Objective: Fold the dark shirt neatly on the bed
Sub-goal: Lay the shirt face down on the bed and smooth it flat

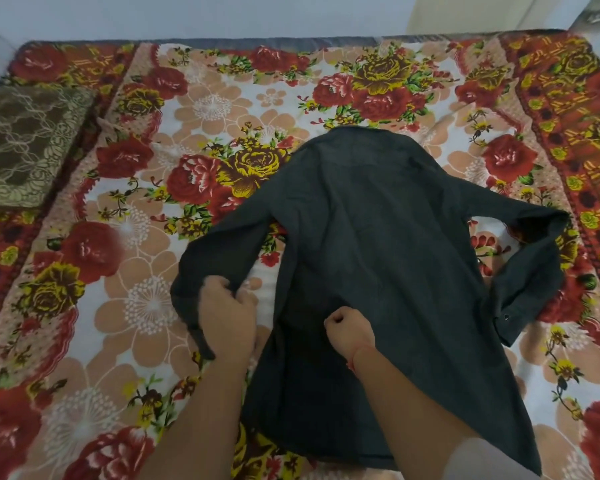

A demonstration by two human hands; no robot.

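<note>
A floral blanket (222,109) covers the bed. A brown lace-patterned cushion (25,143) lies at its left edge. Behind stands a pale wall (187,15), with perhaps a door (465,12) at right.

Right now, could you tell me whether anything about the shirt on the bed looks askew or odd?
The dark shirt lies skewed on the floral bedspread, hem angled right. Its right sleeve is doubled back crookedly. The left hand grips the other sleeve; the right hand pinches the body. No damage shows.
</note>
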